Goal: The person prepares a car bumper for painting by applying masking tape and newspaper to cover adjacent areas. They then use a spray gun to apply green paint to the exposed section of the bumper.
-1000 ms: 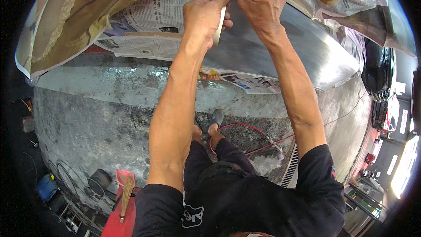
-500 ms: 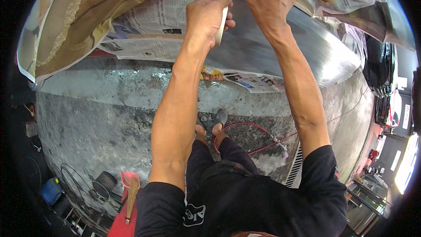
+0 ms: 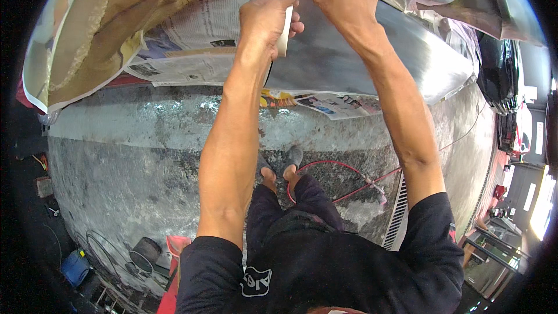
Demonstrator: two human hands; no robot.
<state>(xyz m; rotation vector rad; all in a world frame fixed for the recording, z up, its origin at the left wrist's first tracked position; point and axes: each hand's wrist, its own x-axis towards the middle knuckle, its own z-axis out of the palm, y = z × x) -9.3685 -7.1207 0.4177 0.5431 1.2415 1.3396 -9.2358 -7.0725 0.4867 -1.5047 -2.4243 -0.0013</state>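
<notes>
My left hand (image 3: pixel 261 23) is closed around a pale tape roll (image 3: pixel 286 32), held upright at the edge of a bare grey metal panel (image 3: pixel 372 70). Just above and to its right, my right hand (image 3: pixel 343 0) has curled fingers, its thumb reaching toward the roll; what those fingers grip is too small to make out. Newspaper sheets (image 3: pixel 186 35) cover the surface left of the panel, brown printed paper (image 3: pixel 87 35) drapes over the upper left, and more printed paper (image 3: pixel 476 11) lies at the upper right.
A red hose (image 3: pixel 343 166) loops beside my feet on stained concrete (image 3: pixel 116 180), near a drain grate (image 3: pixel 395 215). At lower left are coiled cables, a blue container (image 3: pixel 74 264) and a red object (image 3: pixel 174 244). Black car parts (image 3: pixel 497 70) stand at the right.
My right hand has shifted slightly left, its thumb now closer to my left hand. My left hand has moved a little leftward over the last half second, still holding the roll.
</notes>
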